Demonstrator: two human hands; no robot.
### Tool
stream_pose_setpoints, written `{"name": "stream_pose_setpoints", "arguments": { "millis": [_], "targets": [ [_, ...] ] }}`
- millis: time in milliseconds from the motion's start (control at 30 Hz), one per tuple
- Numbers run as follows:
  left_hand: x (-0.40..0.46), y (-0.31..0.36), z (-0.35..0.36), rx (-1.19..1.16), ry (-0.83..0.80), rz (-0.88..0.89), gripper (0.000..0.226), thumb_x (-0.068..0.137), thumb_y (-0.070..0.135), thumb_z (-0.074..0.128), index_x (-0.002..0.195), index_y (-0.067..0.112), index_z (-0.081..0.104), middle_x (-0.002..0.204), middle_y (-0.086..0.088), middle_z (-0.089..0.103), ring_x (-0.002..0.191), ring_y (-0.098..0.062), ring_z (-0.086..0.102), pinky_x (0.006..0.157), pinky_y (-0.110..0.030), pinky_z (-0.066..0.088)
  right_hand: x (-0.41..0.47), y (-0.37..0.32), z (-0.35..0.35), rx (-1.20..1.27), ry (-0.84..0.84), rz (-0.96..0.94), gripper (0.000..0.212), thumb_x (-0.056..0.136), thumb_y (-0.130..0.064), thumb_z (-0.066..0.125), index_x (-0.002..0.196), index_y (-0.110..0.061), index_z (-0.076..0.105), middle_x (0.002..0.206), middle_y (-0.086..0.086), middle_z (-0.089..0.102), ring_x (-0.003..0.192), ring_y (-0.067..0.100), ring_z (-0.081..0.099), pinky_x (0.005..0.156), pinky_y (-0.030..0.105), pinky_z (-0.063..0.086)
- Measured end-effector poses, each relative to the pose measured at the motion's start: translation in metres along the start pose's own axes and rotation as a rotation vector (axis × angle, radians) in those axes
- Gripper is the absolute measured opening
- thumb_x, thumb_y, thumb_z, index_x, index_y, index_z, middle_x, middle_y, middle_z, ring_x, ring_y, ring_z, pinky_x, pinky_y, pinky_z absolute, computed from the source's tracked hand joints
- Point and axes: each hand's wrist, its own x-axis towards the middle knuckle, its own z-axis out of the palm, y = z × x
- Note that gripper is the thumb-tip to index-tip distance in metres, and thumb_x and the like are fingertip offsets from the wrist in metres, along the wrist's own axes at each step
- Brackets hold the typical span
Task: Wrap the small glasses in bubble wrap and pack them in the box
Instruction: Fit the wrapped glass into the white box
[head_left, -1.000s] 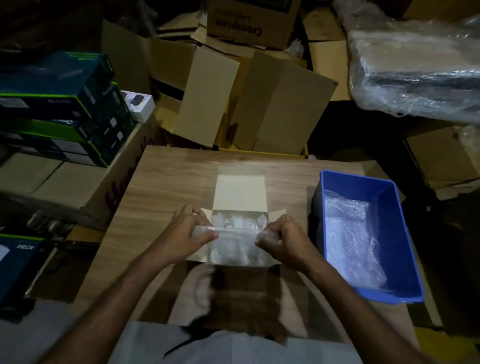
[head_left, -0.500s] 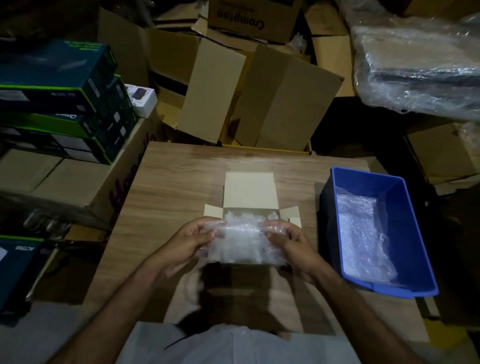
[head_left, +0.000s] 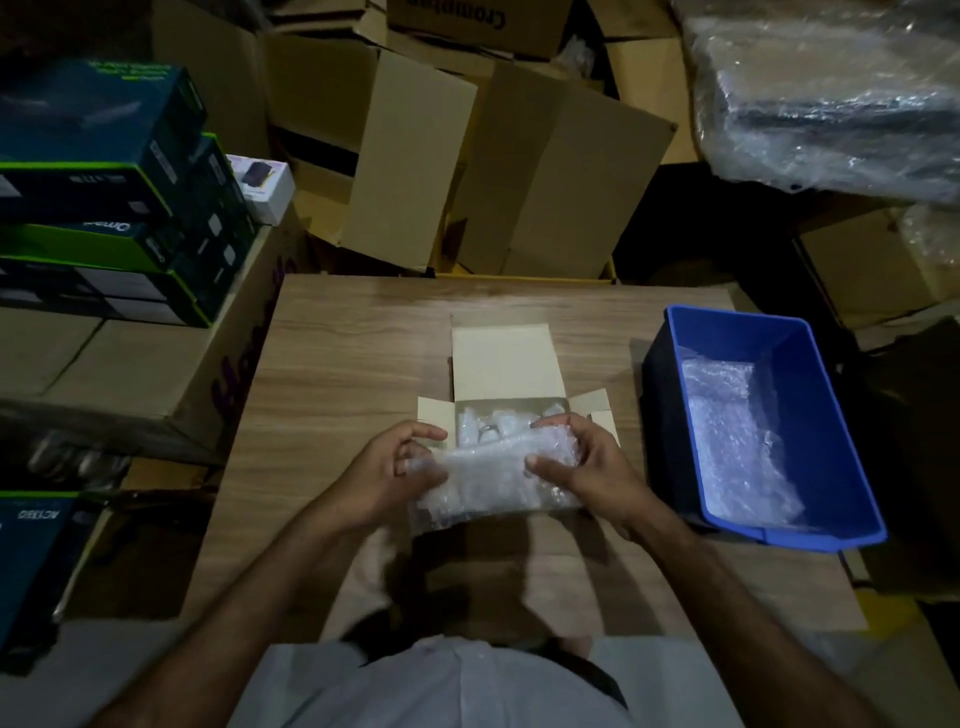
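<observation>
Currently: left hand (head_left: 387, 470) and right hand (head_left: 584, 467) are each closing a grip on a bubble-wrap bundle (head_left: 488, 480) above the open box (head_left: 506, 364) on the bench (head_left: 353, 353); the wrap is hiding its contents.

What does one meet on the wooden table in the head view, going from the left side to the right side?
left hand → bubble wrap bundle, held between both hands → right hand → blue bin, with loose bubble wrap inside. The small open box lies behind the bundle, so it has no clear place in the order.
</observation>
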Motion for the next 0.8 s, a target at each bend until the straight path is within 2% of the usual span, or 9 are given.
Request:
{"name": "stream_pose_setpoints", "arguments": {
  "millis": [67,167,267,333,433,533,633,700,800],
  "targets": [
    [0.004,0.000,0.001,0.126,-0.037,0.047,0.024,0.094,0.003,0.065,0.116,0.012,0.062,0.100,-0.008,0.067,0.074,-0.009,0.070,0.058,-0.022,0.055,0.001,-0.001,0.003,0.010,-0.023,-0.006,0.019,0.091,0.000,0.070,0.109,-0.005,0.068,0.108,0.013,0.073,0.092,0.028,0.076,0.067,0.038,0.064],
    [0.018,-0.004,0.000,0.169,-0.093,0.110,0.011,0.096,0.002,0.061,0.100,0.011,0.065,0.092,-0.001,0.068,0.078,-0.017,0.071,0.063,-0.027,0.056,0.008,0.006,0.008,-0.010,0.021,-0.020,0.012,0.096,0.009,0.057,0.095,0.010,0.069,0.103,0.018,0.069,0.074,0.018,0.074,0.056,0.026,0.059],
    [0.034,-0.005,-0.003,0.123,-0.096,0.044,0.015,0.089,-0.004,0.068,0.093,0.009,0.074,0.089,-0.005,0.074,0.080,-0.017,0.070,0.071,-0.027,0.056,0.017,0.007,0.004,0.043,0.109,0.012,0.022,0.097,0.006,0.055,0.087,0.006,0.075,0.111,0.014,0.072,0.081,0.017,0.073,0.068,0.028,0.062],
    [0.040,-0.004,-0.001,0.015,-0.126,-0.009,0.014,0.088,0.007,0.072,0.101,0.008,0.077,0.098,-0.006,0.078,0.086,-0.016,0.070,0.076,-0.026,0.054,0.021,0.008,-0.002,0.071,0.136,0.035,0.016,0.094,-0.001,0.062,0.091,0.002,0.078,0.104,0.011,0.077,0.085,0.015,0.073,0.073,0.027,0.061],
    [0.047,0.002,0.006,-0.090,-0.113,-0.048,0.017,0.093,0.008,0.066,0.106,0.004,0.077,0.103,-0.003,0.078,0.086,-0.008,0.072,0.071,-0.017,0.053,0.030,0.011,-0.011,-0.088,0.188,-0.033,0.009,0.090,-0.009,0.075,0.098,-0.007,0.078,0.099,0.009,0.078,0.088,0.016,0.075,0.075,0.027,0.061],
    [0.073,-0.001,0.011,0.268,-0.029,0.119,0.021,0.091,0.003,0.069,0.099,0.019,0.080,0.103,0.007,0.076,0.097,-0.003,0.069,0.080,-0.019,0.050,0.043,0.015,-0.020,-0.247,0.240,-0.123,0.022,0.084,-0.002,0.077,0.101,-0.016,0.069,0.102,-0.003,0.071,0.090,0.007,0.070,0.074,0.021,0.059],
    [0.097,-0.004,0.026,0.554,0.112,0.227,0.019,0.087,0.011,0.070,0.091,0.029,0.075,0.099,0.008,0.071,0.094,-0.008,0.064,0.079,-0.024,0.049,0.060,0.020,-0.027,-0.438,0.288,-0.187,0.015,0.089,-0.009,0.072,0.099,-0.020,0.071,0.101,-0.010,0.068,0.093,0.009,0.067,0.078,0.024,0.059],
    [0.111,-0.008,0.037,0.745,0.221,0.343,0.017,0.084,0.011,0.067,0.085,0.027,0.071,0.092,0.006,0.067,0.089,-0.012,0.060,0.077,-0.029,0.048,0.072,0.023,-0.029,-0.629,0.314,-0.224,0.011,0.091,-0.016,0.069,0.098,-0.024,0.071,0.105,-0.015,0.059,0.097,0.005,0.060,0.082,0.023,0.054],
    [0.127,-0.021,0.047,1.020,0.295,0.453,0.013,0.079,0.005,0.070,0.082,0.018,0.071,0.087,-0.003,0.064,0.085,-0.024,0.060,0.075,-0.037,0.050,0.085,0.026,-0.032,-0.910,0.300,-0.276,0.009,0.091,-0.020,0.069,0.099,-0.024,0.072,0.104,-0.011,0.054,0.095,0.006,0.053,0.081,0.023,0.049]
  ]
}}
